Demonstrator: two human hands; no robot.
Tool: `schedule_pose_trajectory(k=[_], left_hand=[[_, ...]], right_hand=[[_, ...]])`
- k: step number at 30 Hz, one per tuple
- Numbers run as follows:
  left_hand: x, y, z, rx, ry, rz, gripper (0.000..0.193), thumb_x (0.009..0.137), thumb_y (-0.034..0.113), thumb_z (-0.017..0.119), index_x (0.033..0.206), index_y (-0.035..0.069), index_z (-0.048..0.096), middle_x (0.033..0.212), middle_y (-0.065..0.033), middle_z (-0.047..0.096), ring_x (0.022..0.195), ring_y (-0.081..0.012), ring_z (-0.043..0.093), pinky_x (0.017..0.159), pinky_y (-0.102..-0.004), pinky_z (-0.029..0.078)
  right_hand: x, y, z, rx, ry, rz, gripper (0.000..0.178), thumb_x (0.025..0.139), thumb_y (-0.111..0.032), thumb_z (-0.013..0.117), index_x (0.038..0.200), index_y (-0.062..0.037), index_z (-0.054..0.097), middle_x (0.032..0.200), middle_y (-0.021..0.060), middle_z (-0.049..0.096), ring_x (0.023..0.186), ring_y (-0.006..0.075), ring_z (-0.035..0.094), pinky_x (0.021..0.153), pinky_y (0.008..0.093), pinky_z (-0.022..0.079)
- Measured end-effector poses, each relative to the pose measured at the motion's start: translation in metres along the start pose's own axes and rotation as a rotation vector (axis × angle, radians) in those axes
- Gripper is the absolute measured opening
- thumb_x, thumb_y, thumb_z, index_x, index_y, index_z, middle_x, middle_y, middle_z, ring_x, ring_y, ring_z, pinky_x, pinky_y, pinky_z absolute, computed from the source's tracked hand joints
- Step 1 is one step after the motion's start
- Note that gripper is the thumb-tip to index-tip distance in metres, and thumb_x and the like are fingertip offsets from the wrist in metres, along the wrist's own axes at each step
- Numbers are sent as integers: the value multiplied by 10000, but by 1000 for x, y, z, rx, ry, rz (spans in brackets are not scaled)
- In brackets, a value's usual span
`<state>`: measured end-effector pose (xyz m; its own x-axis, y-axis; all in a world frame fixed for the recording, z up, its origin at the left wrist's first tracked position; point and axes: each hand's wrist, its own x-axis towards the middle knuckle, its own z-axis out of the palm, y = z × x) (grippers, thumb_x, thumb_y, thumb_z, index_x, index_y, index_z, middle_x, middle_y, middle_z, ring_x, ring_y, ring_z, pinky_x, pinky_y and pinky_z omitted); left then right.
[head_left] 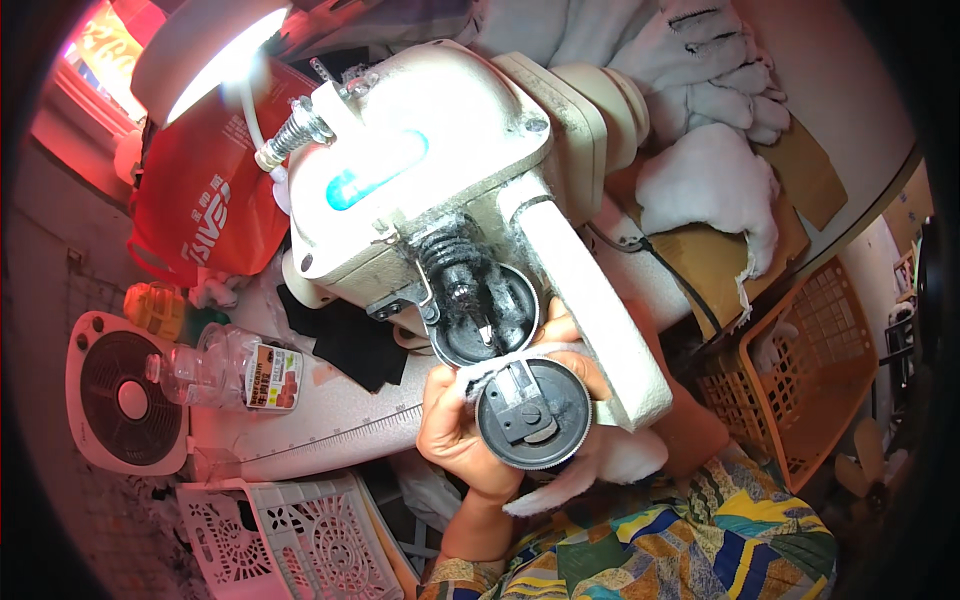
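The white, fleecy knit piece (pixel 632 457), probably light, soft and stretchy, runs between two black, ridged metal discs (pixel 568 408) and is best held by its edge, where the left hand (pixel 455 435) pinches it, though the cream-painted metal machine arm (pixel 592 300) obscures the right hand's (pixel 588 374) grip.
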<state>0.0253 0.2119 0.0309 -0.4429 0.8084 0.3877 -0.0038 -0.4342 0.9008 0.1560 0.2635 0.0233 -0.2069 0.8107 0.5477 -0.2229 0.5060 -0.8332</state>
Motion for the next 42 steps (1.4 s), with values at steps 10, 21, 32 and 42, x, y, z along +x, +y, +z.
schedule_pose_trajectory(k=[10,21,32,42], left_hand=[[1,5,8,-74,-24,16,201,925,51,409,858,-17,585,876,-33,566,815,-110,586,750,-246,499],[11,19,-10,268,-111,201,148,767,-71,668,914,-52,678,863,-74,577,788,-140,544,636,-211,430],[15,22,-9,271,-193,216,220,680,-118,670,883,-35,668,825,-62,587,744,-142,509,552,-214,384],[16,36,-11,313,-181,126,239,703,-153,664,908,-31,663,908,-75,601,706,-78,518,496,-174,381]], right_hand=[[-1,-16,-6,-53,-10,48,250,754,-104,747,946,26,655,876,94,648,789,149,617,709,279,477],[-17,0,8,-47,45,25,246,781,-128,702,966,27,650,879,79,639,785,142,615,682,272,477],[-31,11,12,-85,153,43,255,837,-125,634,1023,48,652,955,121,647,860,167,630,739,302,492],[-49,-2,41,-409,91,121,300,822,-106,685,1102,-39,601,1021,94,608,953,203,586,828,327,465]])
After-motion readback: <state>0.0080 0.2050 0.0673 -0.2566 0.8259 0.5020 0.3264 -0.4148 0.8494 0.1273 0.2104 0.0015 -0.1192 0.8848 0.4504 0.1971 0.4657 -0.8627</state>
